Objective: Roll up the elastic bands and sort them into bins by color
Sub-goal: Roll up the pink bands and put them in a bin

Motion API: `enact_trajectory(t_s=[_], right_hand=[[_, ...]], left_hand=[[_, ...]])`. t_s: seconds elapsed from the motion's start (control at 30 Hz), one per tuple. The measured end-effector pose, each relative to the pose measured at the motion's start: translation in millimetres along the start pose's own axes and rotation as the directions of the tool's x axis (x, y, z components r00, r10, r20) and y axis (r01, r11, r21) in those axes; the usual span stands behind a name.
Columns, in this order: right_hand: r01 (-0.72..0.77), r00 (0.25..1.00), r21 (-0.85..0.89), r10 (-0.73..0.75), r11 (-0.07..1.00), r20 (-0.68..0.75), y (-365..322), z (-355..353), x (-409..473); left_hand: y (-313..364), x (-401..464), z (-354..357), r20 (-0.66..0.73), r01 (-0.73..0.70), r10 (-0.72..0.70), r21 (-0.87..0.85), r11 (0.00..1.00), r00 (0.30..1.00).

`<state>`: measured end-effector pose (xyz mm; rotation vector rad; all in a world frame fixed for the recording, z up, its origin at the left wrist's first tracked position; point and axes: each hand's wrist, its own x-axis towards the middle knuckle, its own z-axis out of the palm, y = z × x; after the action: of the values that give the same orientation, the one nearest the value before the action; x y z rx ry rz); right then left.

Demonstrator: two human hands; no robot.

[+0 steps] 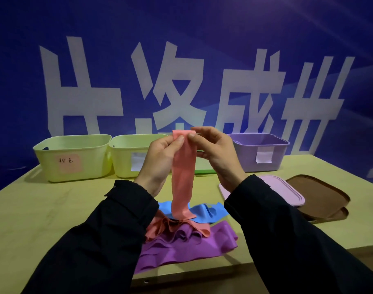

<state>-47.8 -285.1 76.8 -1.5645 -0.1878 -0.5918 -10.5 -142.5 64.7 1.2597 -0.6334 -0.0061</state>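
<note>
Both hands are pinching the top end of the pink band (183, 172), the left hand (160, 160) and right hand (217, 153) holding it up above the wooden table (54, 219). Its lower end is trailing onto the purple band (187, 245) and blue band (204, 213). Far left, two yellow bins (73, 158) are sitting; far right, a purple bin (259, 151).
</note>
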Motion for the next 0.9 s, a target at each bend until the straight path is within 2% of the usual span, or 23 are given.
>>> enact_trajectory(t_s=[0.13,0.3,0.6,0.77,0.9], right_hand=[[0.002,1.000,0.020,-0.002,1.000,0.029,8.6,0.6,-3.5],[0.016,1.000,0.000,-0.016,1.000,0.006,23.4,0.9,-5.4],[-0.107,0.989,-0.016,0.108,0.994,0.102,58.6,-1.3,-16.3],[-0.203,0.974,-0.030,0.205,0.979,0.095,75.8,1.2,-19.7],[-0.193,0.979,-0.037,0.195,0.981,0.055,92.0,5.9,-23.5]], left_hand=[[-6.0,-2.3,-1.9,0.082,0.003,-0.012,0.112,0.994,0.997],[-24.6,-3.4,-8.3,-0.098,-0.065,0.095,0.276,0.959,0.991],[-59.0,-11.2,-24.1,-0.085,0.047,-0.026,0.256,0.965,0.996],[-77.9,-12.1,-28.8,-0.144,0.042,0.004,0.312,0.949,0.990],[-91.7,-12.1,-30.4,-0.192,0.058,0.007,0.332,0.942,0.981]])
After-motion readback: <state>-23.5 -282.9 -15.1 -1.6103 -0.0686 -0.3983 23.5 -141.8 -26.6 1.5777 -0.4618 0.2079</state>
